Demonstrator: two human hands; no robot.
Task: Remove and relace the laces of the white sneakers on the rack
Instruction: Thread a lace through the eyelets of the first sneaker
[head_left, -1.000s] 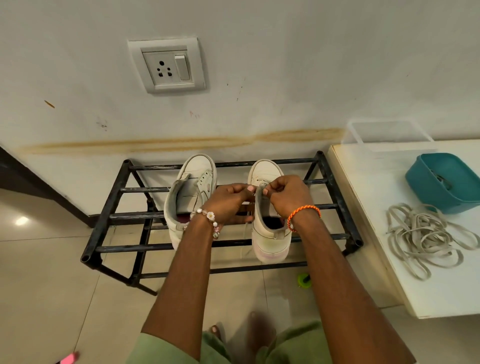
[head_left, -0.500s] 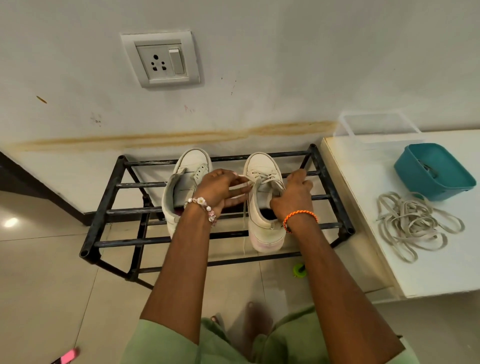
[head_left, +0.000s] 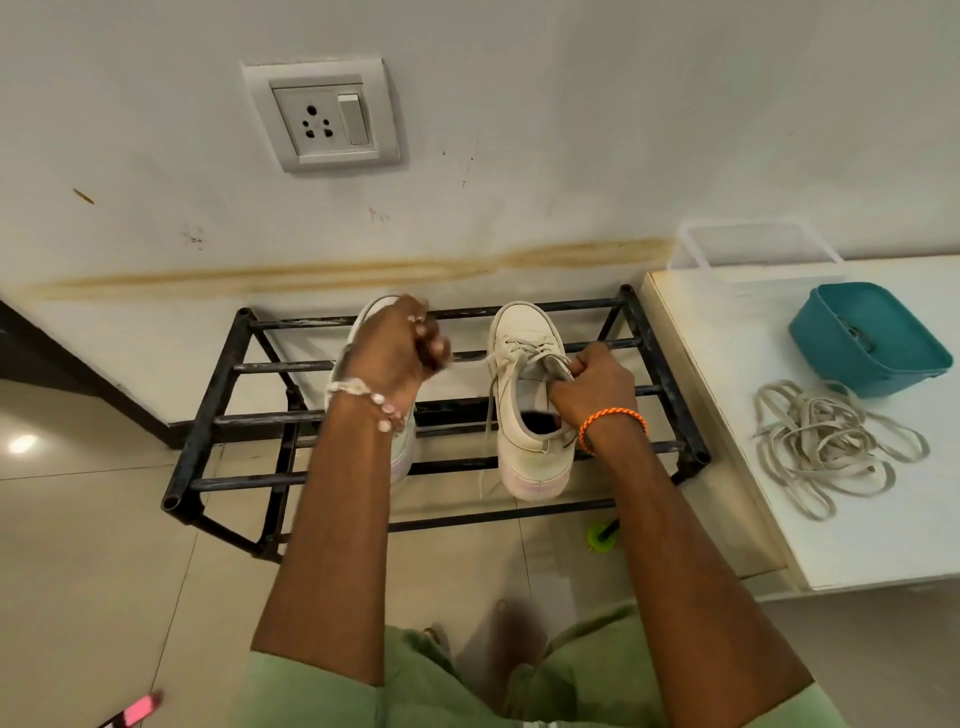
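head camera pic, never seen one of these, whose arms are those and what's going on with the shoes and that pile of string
There is no machine here. The camera sits on a person's head and looks forward and down, so the two arms reaching in from the bottom are that person's own.

A black metal rack stands against the wall with two white sneakers on it. The right hand pinches the lace at the right sneaker. The left hand is over the left sneaker, fingers curled; it is blurred, so what it holds is unclear.

On the white table to the right lie a pile of loose laces, a teal tub and a clear container.
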